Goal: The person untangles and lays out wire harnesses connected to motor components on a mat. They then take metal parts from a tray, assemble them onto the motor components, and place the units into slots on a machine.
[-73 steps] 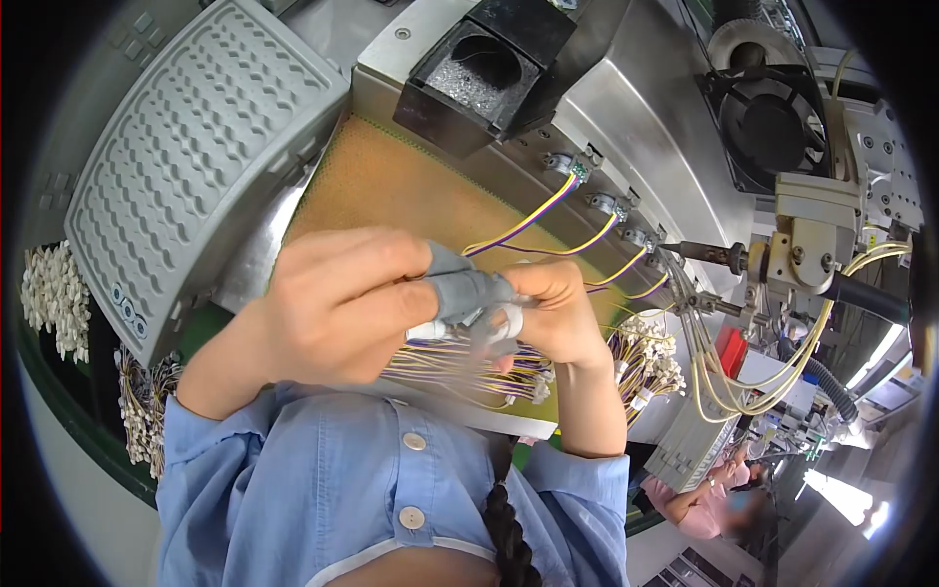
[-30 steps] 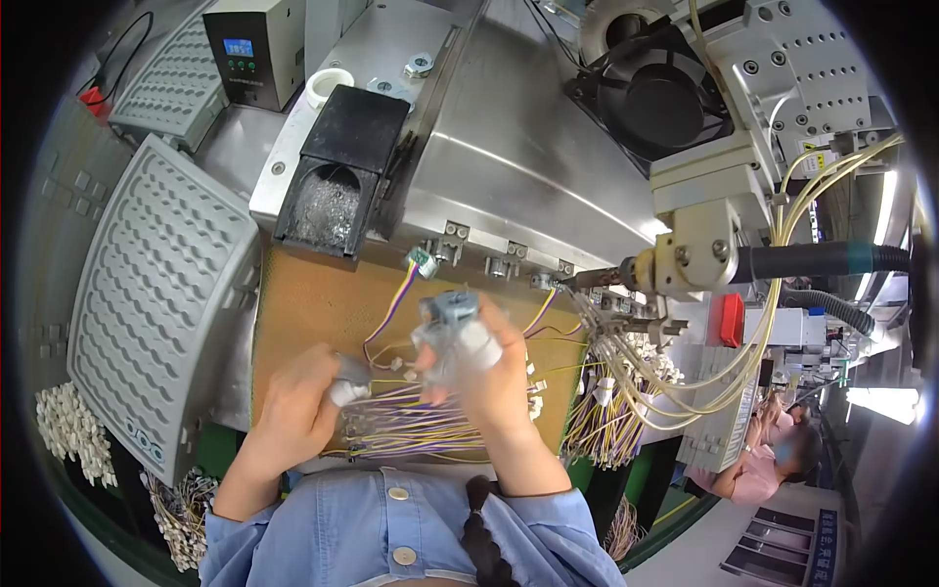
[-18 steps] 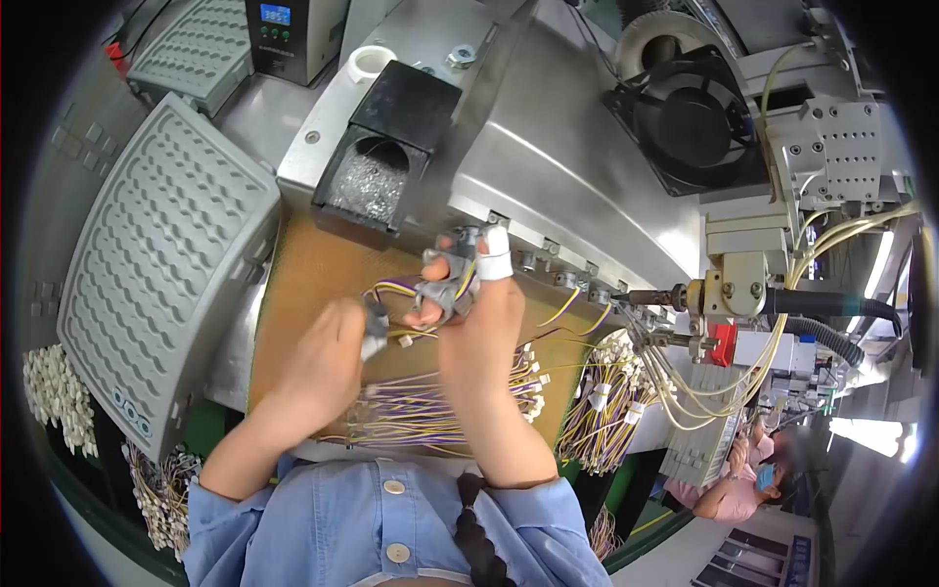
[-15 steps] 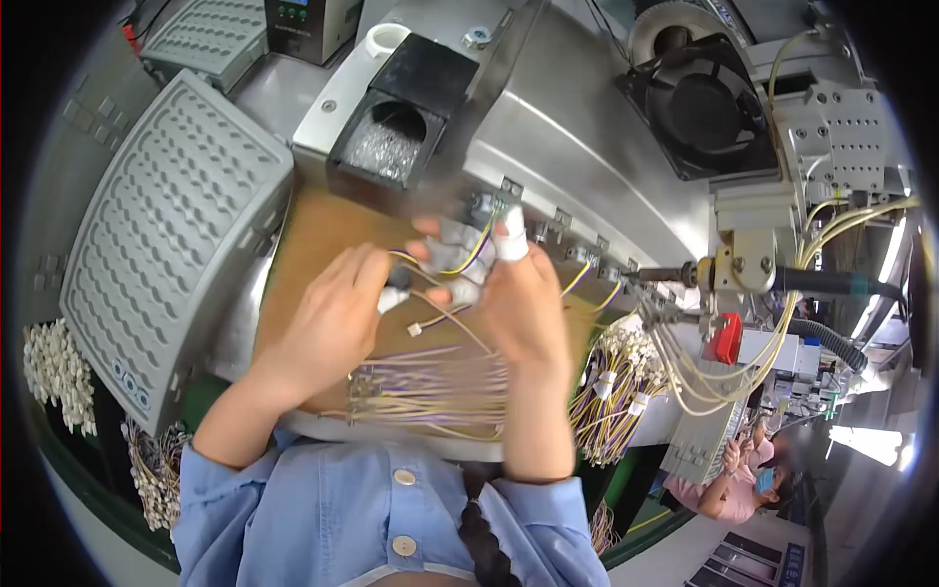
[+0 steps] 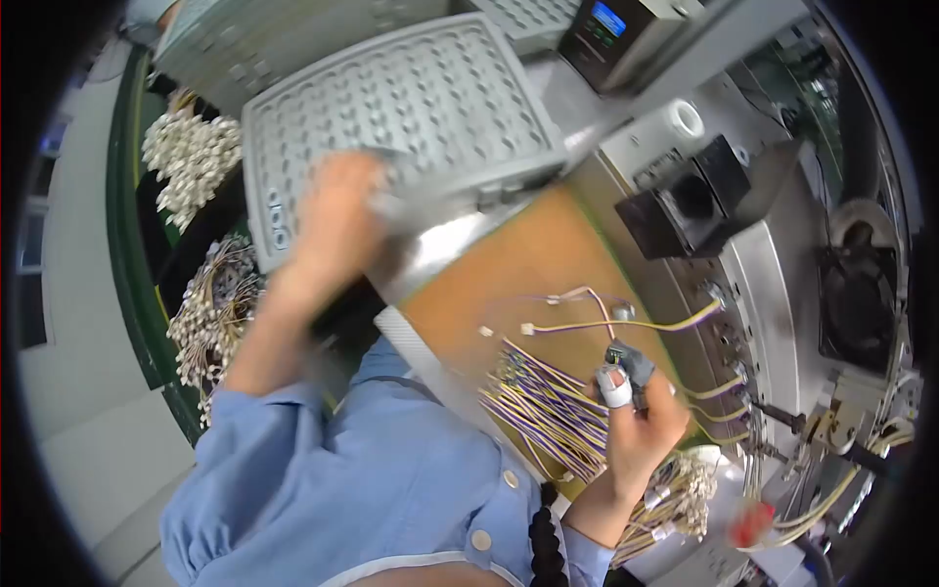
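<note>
The grey moulded plastic tray (image 5: 411, 108) lay past the brown work mat (image 5: 509, 264); the blurred left hand (image 5: 337, 220) rested on it, grip unclear. The right hand (image 5: 641, 421) pinched a small grey connector (image 5: 626, 357) on thin yellow-purple wires (image 5: 548, 416): probably light, limp, best held by the plug.

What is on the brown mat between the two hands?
In the head view, between the left hand at the grey tray and the right hand, the brown mat is mostly bare; loose yellow-purple wires lie near the right hand.
</note>
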Demonstrator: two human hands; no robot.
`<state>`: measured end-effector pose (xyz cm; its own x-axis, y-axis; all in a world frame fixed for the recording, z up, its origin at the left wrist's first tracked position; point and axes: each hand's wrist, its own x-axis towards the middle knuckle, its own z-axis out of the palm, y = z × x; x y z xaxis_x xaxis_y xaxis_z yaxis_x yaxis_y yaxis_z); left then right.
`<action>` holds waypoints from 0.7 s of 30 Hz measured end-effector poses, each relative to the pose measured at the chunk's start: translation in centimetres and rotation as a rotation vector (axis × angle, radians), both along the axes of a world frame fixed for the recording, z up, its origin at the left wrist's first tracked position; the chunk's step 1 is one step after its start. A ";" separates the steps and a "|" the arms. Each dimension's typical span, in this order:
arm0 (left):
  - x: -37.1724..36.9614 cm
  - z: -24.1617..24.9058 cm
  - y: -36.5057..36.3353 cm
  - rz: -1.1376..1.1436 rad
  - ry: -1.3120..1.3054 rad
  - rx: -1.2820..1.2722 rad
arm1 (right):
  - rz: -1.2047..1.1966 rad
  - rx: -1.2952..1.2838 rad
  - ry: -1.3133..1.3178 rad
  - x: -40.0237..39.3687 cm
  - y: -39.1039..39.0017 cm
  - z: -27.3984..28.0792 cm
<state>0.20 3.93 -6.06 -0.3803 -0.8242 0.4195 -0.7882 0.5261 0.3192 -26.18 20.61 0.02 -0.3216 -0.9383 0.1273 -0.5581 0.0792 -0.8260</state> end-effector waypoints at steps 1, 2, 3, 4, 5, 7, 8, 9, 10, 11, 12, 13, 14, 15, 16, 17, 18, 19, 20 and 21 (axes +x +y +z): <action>4.2 -0.6 -1.3 0.167 -0.246 0.000 | -0.040 0.016 0.019 -0.5 0.3 -0.2; 7.9 -0.5 -2.1 0.308 -0.552 0.098 | -0.022 0.002 -0.079 -1.3 0.4 -0.4; 11.1 -1.5 -2.0 0.315 -0.770 0.010 | -0.017 -0.007 -0.171 -2.3 0.9 -0.5; 13.6 -2.6 -2.1 0.309 -0.775 -0.020 | -0.054 -0.002 -0.253 -2.2 0.9 -0.2; 17.1 -4.9 -2.9 0.300 -0.704 0.091 | -0.087 -0.006 -0.338 -1.7 0.6 -0.1; 19.1 -5.1 -3.7 0.213 -0.493 0.228 | -0.102 -0.042 -0.350 -1.6 0.0 -0.3; 17.4 -3.9 -3.4 0.287 -0.349 0.261 | -0.099 -0.056 -0.337 -1.8 0.1 -0.4; 15.8 -2.9 -3.0 0.370 -0.209 0.289 | -0.109 -0.051 -0.334 -2.1 0.4 -0.2; 17.1 -4.3 -3.3 0.294 -0.131 0.124 | -0.116 0.020 -0.416 -2.5 0.7 0.0; 15.9 -4.1 -3.2 0.252 0.143 0.222 | -0.123 0.091 -0.498 -2.7 0.9 0.2; 13.6 -3.3 -2.3 0.211 0.417 0.322 | -0.114 0.107 -0.514 -2.7 0.9 0.3; 9.5 -0.8 -0.9 0.045 0.498 0.452 | -0.114 0.120 -0.514 -2.7 0.8 0.0; 4.0 2.0 0.9 -0.127 0.583 0.570 | -0.017 0.086 -0.313 -2.7 0.4 -0.3; -1.0 3.4 2.5 -0.220 0.613 0.525 | 0.083 0.043 -0.107 -2.4 0.2 -0.5; -4.5 3.3 3.9 -0.456 0.806 0.647 | 0.051 0.113 -0.188 -1.8 0.0 -0.7; -6.9 3.6 3.2 -0.712 0.455 0.439 | 0.127 0.168 -0.171 -2.0 -0.2 -0.5; -9.1 3.6 4.6 -0.761 0.655 0.674 | 0.139 0.137 -0.210 -1.8 -0.2 -0.4; -10.5 3.2 5.6 -0.735 0.806 0.980 | 0.148 0.106 -0.251 -1.7 -0.1 -0.4; -11.6 3.0 7.0 -0.634 0.990 1.148 | 0.143 0.104 -0.243 -1.9 0.1 -0.5; -11.9 2.7 7.0 -0.641 0.994 1.154 | 0.165 0.046 -0.276 -2.1 0.4 -0.6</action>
